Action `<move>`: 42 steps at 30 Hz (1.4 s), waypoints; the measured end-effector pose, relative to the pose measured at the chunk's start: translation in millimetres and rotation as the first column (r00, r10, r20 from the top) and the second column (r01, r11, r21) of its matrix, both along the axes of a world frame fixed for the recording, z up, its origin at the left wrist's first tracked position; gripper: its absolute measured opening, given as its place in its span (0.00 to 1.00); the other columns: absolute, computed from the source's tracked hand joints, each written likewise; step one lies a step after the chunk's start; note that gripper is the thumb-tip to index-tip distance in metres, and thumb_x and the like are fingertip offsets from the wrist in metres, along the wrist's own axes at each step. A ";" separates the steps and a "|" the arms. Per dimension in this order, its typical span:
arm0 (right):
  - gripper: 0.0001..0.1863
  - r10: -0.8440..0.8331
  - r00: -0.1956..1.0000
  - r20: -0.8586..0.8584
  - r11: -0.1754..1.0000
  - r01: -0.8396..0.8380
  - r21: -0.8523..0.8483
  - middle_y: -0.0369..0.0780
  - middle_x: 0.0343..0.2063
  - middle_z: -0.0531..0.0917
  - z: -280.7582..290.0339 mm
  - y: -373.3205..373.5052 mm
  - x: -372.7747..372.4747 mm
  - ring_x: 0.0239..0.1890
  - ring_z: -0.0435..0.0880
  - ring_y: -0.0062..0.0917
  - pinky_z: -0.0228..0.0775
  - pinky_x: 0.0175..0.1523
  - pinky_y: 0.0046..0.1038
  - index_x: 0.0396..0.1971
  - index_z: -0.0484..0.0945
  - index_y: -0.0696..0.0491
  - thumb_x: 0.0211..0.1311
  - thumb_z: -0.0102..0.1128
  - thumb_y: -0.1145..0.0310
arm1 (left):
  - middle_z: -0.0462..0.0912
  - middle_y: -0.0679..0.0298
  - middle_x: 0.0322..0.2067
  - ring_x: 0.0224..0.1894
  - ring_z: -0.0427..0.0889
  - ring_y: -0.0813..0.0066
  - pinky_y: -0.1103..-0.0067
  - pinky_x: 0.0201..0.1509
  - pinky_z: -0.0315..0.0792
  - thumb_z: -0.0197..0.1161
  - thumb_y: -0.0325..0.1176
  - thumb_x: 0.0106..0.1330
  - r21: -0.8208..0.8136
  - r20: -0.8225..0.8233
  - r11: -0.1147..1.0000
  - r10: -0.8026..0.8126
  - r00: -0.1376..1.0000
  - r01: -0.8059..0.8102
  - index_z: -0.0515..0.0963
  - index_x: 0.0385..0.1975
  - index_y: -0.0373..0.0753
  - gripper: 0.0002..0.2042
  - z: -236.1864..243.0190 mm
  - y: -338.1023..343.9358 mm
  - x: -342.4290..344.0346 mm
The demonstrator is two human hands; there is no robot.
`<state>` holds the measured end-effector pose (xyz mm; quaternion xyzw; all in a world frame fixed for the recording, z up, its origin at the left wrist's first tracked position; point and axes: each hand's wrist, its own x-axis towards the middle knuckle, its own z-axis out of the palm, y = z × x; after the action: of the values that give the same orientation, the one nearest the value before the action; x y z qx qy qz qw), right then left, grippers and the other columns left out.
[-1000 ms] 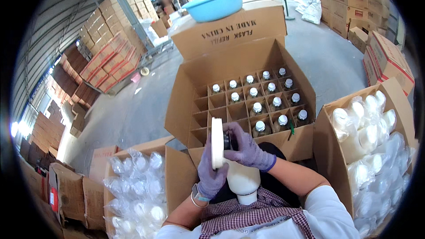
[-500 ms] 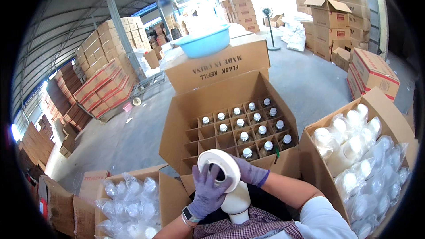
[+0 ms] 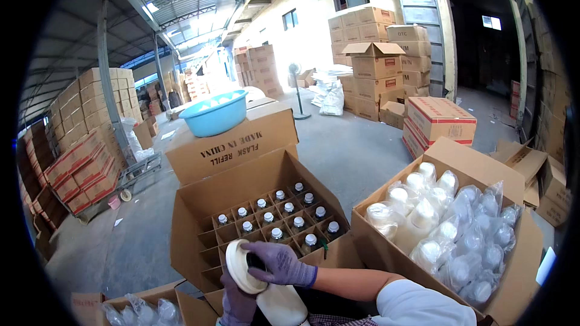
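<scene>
Both my hands wear purple gloves and hold a white plastic flask body low in front of my lap. Its wide round rim faces up and left, with a dark opening inside. My right hand reaches over the rim, its fingers curled into the opening. Around the rim's lower left side lies my left hand, partly hidden by the flask body. Just beyond is an open carton with cardboard dividers. Several glass bottles with white caps stand in its cells.
To the right, an open carton holds plastic-wrapped white flask parts; another carton is at lower left. A blue basin rests beyond the divided carton. Farther off are stacked boxes and a standing fan.
My view has swung right. The flask body has turned; my right hand's fingers have come round into its opening, while my left hand has left the opening for the rim's lower side.
</scene>
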<state>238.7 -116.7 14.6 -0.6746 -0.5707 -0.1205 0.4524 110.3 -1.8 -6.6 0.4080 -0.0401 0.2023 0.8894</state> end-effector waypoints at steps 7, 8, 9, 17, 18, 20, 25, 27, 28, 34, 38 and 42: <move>0.24 0.116 0.947 0.299 0.993 -0.103 -0.061 0.45 0.60 0.74 -108.4 37.3 82.3 0.59 0.77 0.37 0.71 0.63 0.35 0.65 0.65 0.54 0.72 0.50 0.64 | 0.56 0.41 0.69 0.68 0.58 0.33 0.50 0.69 0.59 0.75 0.50 0.52 0.838 0.543 -0.310 0.395 0.741 -0.449 0.66 0.65 0.39 0.41 -3.3 -2.8 12.4; 0.22 0.152 0.988 0.000 0.986 -0.152 0.073 0.47 0.56 0.78 -64.5 43.9 47.4 0.56 0.79 0.42 0.73 0.60 0.37 0.62 0.67 0.55 0.71 0.51 0.65 | 0.61 0.42 0.66 0.67 0.63 0.40 0.58 0.68 0.64 0.72 0.51 0.56 0.819 0.469 0.020 0.552 0.690 -0.573 0.65 0.65 0.36 0.40 -6.6 0.4 2.6; 0.22 0.022 0.999 -0.039 0.996 -0.026 -0.088 0.50 0.48 0.80 -22.3 31.2 16.1 0.50 0.81 0.45 0.75 0.52 0.40 0.58 0.69 0.57 0.69 0.54 0.63 | 0.64 0.42 0.65 0.66 0.66 0.43 0.61 0.67 0.65 0.71 0.51 0.58 0.700 0.251 0.467 0.548 0.798 -0.540 0.64 0.65 0.34 0.40 -8.1 -0.1 -0.1; 0.25 -0.020 0.041 -0.999 0.853 -0.521 -0.038 0.42 0.47 0.83 -95.7 41.0 48.3 0.48 0.83 0.28 0.78 0.51 0.31 0.56 0.77 0.50 0.75 0.43 0.48 | 0.82 0.49 0.50 0.52 0.82 0.52 0.65 0.57 0.74 0.74 0.37 0.55 0.870 0.383 0.101 0.480 0.789 -0.483 0.79 0.54 0.36 0.26 -37.8 11.5 11.5; 0.24 -0.092 0.382 -0.919 0.839 -0.467 -0.279 0.43 0.47 0.83 -91.3 26.4 56.2 0.48 0.83 0.29 0.78 0.51 0.31 0.55 0.77 0.51 0.74 0.45 0.49 | 0.84 0.50 0.47 0.48 0.85 0.58 0.69 0.54 0.76 0.72 0.38 0.57 0.843 0.182 0.338 0.553 0.813 -0.419 0.79 0.55 0.37 0.25 -43.2 12.7 11.9; 0.21 -0.176 0.927 -0.332 0.877 -0.006 -0.480 0.46 0.47 0.82 -95.7 -3.7 72.7 0.49 0.83 0.31 0.77 0.52 0.32 0.51 0.78 0.54 0.71 0.51 0.53 | 0.86 0.51 0.42 0.43 0.86 0.64 0.73 0.49 0.77 0.67 0.42 0.63 0.875 0.080 0.386 0.483 0.872 -0.294 0.79 0.56 0.37 0.24 -57.5 37.8 13.1; 0.21 0.232 0.816 -0.530 0.972 -0.212 0.098 0.43 0.53 0.79 -136.8 -5.1 85.7 0.56 0.78 0.31 0.71 0.60 0.34 0.53 0.77 0.56 0.66 0.58 0.59 | 0.86 0.55 0.45 0.45 0.85 0.67 0.73 0.50 0.77 0.66 0.46 0.65 0.932 -0.116 0.362 0.264 0.958 0.013 0.82 0.52 0.38 0.22 -57.0 57.5 31.4; 0.24 0.344 0.679 -0.648 0.862 -0.502 -0.068 0.43 0.50 0.80 -132.3 2.0 84.8 0.55 0.78 0.31 0.67 0.64 0.33 0.55 0.77 0.54 0.62 0.64 0.59 | 0.87 0.57 0.45 0.47 0.84 0.68 0.73 0.53 0.76 0.67 0.45 0.63 0.907 -0.196 0.409 0.193 0.962 0.102 0.83 0.50 0.35 0.22 -58.4 59.6 38.9; 0.24 0.358 0.654 -0.666 0.852 -0.520 -0.053 0.43 0.50 0.80 -131.5 0.8 87.7 0.55 0.78 0.30 0.67 0.63 0.33 0.55 0.78 0.54 0.61 0.65 0.58 | 0.87 0.58 0.45 0.48 0.84 0.68 0.73 0.55 0.75 0.68 0.44 0.62 0.890 -0.235 0.430 0.157 0.959 0.147 0.83 0.48 0.33 0.22 -60.1 60.5 41.6; 0.20 0.358 0.485 -0.798 0.889 -0.438 0.133 0.38 0.45 0.83 -159.2 0.6 79.3 0.50 0.80 0.25 0.69 0.59 0.28 0.50 0.82 0.55 0.58 0.68 0.63 | 0.85 0.58 0.42 0.48 0.81 0.65 0.69 0.60 0.69 0.66 0.36 0.61 0.887 -0.109 0.459 0.307 0.945 -0.047 0.84 0.44 0.36 0.14 -96.3 55.4 48.9; 0.14 0.355 0.502 -0.789 0.910 -0.379 0.168 0.40 0.39 0.84 -163.2 1.2 70.4 0.45 0.81 0.25 0.71 0.53 0.28 0.42 0.85 0.56 0.61 0.66 0.63 | 0.82 0.56 0.44 0.49 0.79 0.63 0.71 0.57 0.70 0.67 0.41 0.63 0.780 -0.201 0.626 0.292 0.935 -0.028 0.84 0.41 0.33 0.17 -100.6 58.0 42.9; 0.13 0.354 0.548 -0.758 0.901 -0.417 0.120 0.42 0.40 0.84 -149.6 6.6 64.5 0.46 0.81 0.28 0.71 0.55 0.29 0.42 0.84 0.58 0.63 0.61 0.66 | 0.81 0.55 0.44 0.48 0.78 0.64 0.72 0.56 0.70 0.65 0.49 0.65 0.703 -0.208 0.711 0.185 0.961 0.016 0.84 0.40 0.31 0.22 -102.2 72.9 38.3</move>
<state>303.2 -110.1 -135.0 -0.5354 -0.4632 0.2991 0.6398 148.6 71.1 -108.8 0.7378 0.0238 0.1569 0.6561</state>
